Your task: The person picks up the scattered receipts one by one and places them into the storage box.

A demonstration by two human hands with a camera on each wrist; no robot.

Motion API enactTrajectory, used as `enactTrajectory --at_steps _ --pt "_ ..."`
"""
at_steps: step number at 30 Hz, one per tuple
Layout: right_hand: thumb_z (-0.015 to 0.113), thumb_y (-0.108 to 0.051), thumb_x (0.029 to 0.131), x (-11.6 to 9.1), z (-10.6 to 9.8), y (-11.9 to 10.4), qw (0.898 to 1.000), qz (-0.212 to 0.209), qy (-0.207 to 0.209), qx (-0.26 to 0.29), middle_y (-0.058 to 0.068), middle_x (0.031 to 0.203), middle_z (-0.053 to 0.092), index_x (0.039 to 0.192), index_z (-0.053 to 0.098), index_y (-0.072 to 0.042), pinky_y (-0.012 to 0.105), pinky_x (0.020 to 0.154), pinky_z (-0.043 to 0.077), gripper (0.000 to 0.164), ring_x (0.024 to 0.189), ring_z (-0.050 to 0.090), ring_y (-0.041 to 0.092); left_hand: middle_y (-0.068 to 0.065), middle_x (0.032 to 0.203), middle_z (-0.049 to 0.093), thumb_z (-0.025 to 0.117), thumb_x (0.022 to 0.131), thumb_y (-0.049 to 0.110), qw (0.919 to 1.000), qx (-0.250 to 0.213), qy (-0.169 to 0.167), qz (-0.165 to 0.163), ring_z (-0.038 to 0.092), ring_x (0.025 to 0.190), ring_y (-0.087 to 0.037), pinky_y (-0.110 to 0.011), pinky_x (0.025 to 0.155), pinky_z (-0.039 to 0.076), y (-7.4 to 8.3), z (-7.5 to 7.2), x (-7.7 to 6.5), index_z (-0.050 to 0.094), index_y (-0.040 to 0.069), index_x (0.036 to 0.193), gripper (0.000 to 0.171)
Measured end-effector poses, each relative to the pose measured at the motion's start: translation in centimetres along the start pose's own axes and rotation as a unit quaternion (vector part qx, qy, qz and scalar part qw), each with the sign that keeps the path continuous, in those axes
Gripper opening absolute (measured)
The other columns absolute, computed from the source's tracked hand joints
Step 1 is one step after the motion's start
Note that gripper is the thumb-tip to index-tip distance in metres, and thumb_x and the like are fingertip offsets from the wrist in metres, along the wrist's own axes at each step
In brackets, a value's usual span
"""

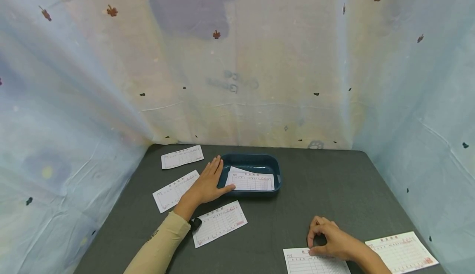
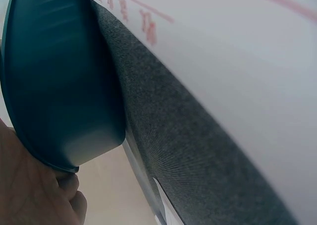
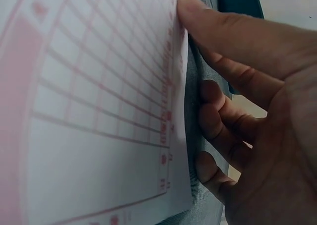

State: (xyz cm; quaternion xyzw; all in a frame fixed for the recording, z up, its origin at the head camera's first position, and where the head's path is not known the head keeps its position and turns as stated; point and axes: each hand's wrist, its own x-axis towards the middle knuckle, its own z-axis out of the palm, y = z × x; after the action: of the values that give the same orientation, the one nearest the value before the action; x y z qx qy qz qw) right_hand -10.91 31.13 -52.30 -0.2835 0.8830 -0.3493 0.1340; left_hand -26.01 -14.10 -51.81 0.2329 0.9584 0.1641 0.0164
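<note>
My left hand (image 1: pixel 208 185) lies along the left end of a dark blue plastic tray (image 1: pixel 276 171), fingers straight and thumb over the near rim. Inside the tray are printed paper forms (image 1: pixel 252 181), overlapping. At the near right, my right hand (image 1: pixel 330 239) pinches the far edge of another printed form (image 1: pixel 311 263) between thumb and curled fingers. In the right wrist view the thumb sits on that form's edge (image 3: pixel 114 96), and the other fingers are bent behind it. The left wrist view shows the tray's outer wall (image 2: pixel 64 81) against the hand.
To the left of the tray lie two forms (image 1: pixel 182 157) (image 1: pixel 174 191), and a third form (image 1: pixel 220 224) is under the left forearm. One more form (image 1: pixel 402 251) lies beyond the right wrist. A patterned curtain (image 1: pixel 237 68) borders the dark table (image 1: pixel 315 175).
</note>
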Motion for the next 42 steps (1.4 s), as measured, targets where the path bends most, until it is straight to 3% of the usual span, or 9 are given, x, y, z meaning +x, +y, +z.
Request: enactTrajectory --at_steps 9,16,24,30,36,42 --pt "0.091 -0.038 0.086 0.0 0.0 0.0 1.000 -0.014 0.004 -0.006 -0.012 0.098 0.053 0.097 0.069 -0.028 0.030 0.077 0.030 0.026 0.090 0.046 0.007 -0.016 0.181 0.000 0.045 0.096 0.087 1.0000 0.002 -0.006 -0.006 -0.001 0.167 -0.030 -0.052 0.134 0.009 0.1 -0.2 0.0 0.010 0.001 0.171 0.120" --pt "0.093 -0.047 0.079 -0.4 0.2 -0.3 1.000 0.001 0.007 -0.018 -0.014 0.107 0.054 0.102 0.068 -0.031 0.030 0.082 0.038 0.037 0.102 0.044 0.006 -0.017 0.180 0.002 0.048 0.097 0.085 1.0000 0.001 0.003 -0.002 0.002 0.167 -0.033 -0.055 0.134 0.012 0.1 -0.2 -0.1 0.012 0.000 0.171 0.118" --pt "0.093 -0.040 0.080 -0.6 0.4 -1.0 1.000 0.012 0.002 -0.006 -0.015 0.103 0.052 0.095 0.068 -0.030 0.028 0.086 0.042 0.031 0.104 0.044 0.006 -0.018 0.180 0.003 0.047 0.097 0.085 1.0000 -0.002 0.003 -0.001 0.001 0.167 -0.033 -0.055 0.134 0.011 0.1 -0.2 -0.2 0.011 0.000 0.171 0.118" --pt "0.092 -0.035 0.081 -0.4 0.4 -1.0 1.000 -0.007 0.000 -0.016 -0.013 0.099 0.052 0.094 0.065 -0.028 0.027 0.080 0.042 0.030 0.097 0.046 0.006 -0.017 0.180 0.003 0.048 0.097 0.084 1.0000 -0.002 0.004 -0.003 0.003 0.167 -0.033 -0.056 0.133 0.012 0.0 -0.1 -0.1 0.013 -0.001 0.171 0.118" --pt "0.089 -0.024 0.086 -0.2 0.3 -0.5 0.998 -0.057 0.004 -0.016 -0.014 0.094 0.054 0.094 0.060 -0.024 0.025 0.071 0.043 0.031 0.089 0.050 0.004 -0.015 0.181 0.000 0.046 0.097 0.086 1.0000 0.005 0.000 -0.004 0.001 0.167 -0.031 -0.054 0.134 0.011 0.0 0.0 -0.1 0.010 0.001 0.171 0.119" --pt "0.083 -0.022 0.095 0.2 -0.1 0.0 0.997 -0.068 -0.004 0.023 -0.009 0.093 0.060 0.099 0.060 -0.021 0.025 0.069 0.045 0.023 0.086 0.055 0.006 -0.017 0.180 0.003 0.048 0.097 0.084 1.0000 0.001 0.003 -0.001 0.002 0.167 -0.032 -0.055 0.134 0.011 0.1 -0.1 0.0 0.012 -0.001 0.171 0.118"
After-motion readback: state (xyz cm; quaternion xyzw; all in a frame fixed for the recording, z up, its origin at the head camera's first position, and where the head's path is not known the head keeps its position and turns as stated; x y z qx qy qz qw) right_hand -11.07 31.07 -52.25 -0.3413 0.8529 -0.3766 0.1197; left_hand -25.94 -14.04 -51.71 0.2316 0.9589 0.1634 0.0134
